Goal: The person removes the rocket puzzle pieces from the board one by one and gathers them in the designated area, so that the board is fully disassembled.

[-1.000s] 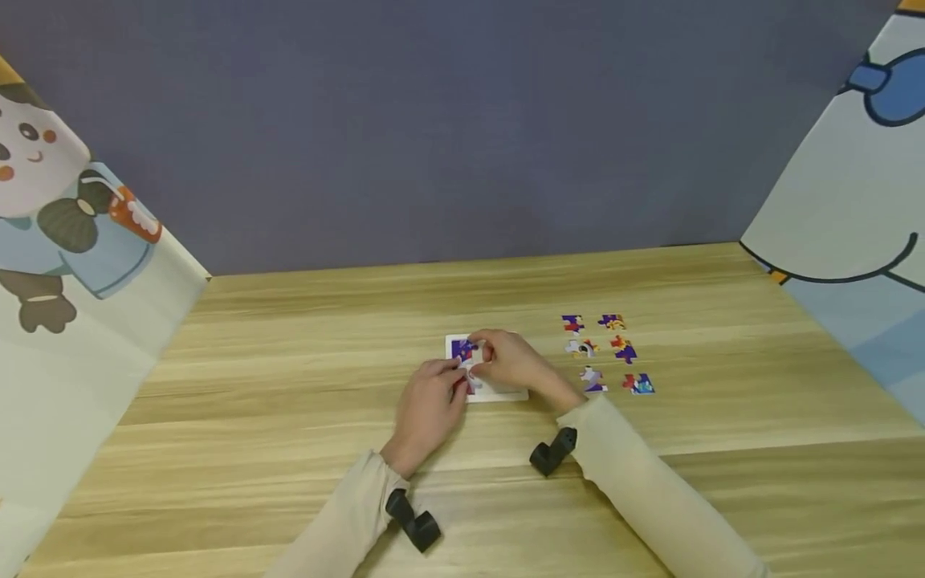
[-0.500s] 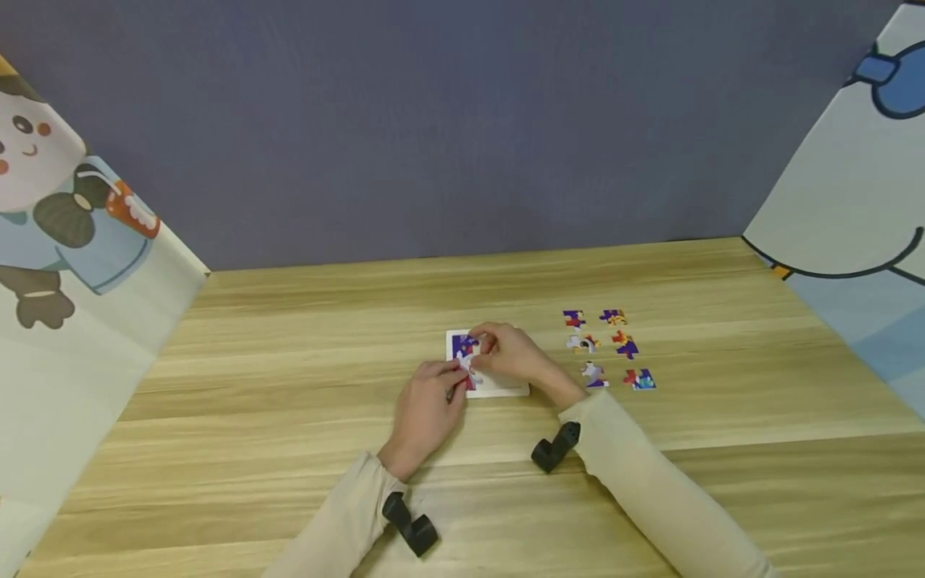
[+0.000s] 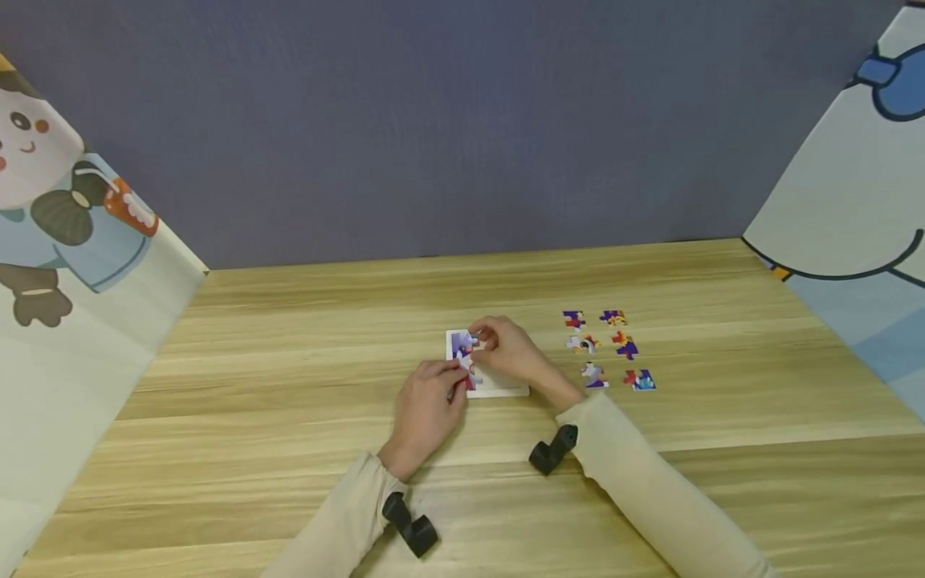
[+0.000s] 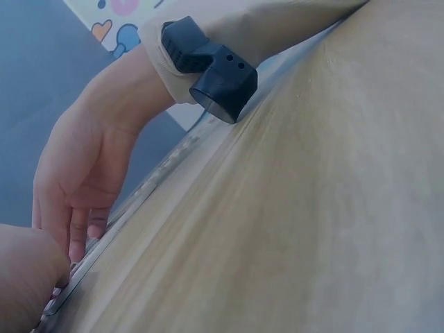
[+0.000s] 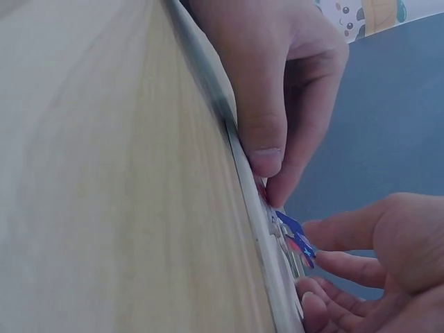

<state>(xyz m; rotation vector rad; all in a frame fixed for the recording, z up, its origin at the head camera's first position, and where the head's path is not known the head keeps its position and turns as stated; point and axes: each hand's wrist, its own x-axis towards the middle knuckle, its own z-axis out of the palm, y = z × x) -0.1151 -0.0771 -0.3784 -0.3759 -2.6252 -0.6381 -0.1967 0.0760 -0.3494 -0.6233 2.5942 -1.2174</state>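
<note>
Jigsaw tray: white-rimmed, flat on the wood-grain table, ahead of the person at 12 o'clock; its 4 o'clock part shows no pieces.
Purple-blue jigsaw piece: at the tray's 11 o'clock corner, tilted against the tray in the right wrist view rather than lying flat.
Right hand: reaches in from 4 o'clock and pinches the purple-blue jigsaw piece between thumb and index finger.
Left hand: comes in from 7 o'clock, thumb and fingertips resting on the tray's 8 o'clock side; no piece is seen pinched, and the hand appears only to steady or press.
Left-column pieces: a white one at 6 o'clock of the pinched piece, and a red-and-purple one beyond it, nearest the person; both partly hidden by fingers.
Loose jigsaw pieces: six, spaced apart in two columns on the table, at 3 o'clock of the tray.
Step in hand: seems to be fitting the corner piece that would complete the left column.
Next move: calls, I judge, for lining up the piece's straight edges with the rim at 9 and 12 o'clock, meshing its 6 o'clock side with the white neighbour, then pressing it level; the left fingers should hold that neighbour down, since it could lift.
</note>
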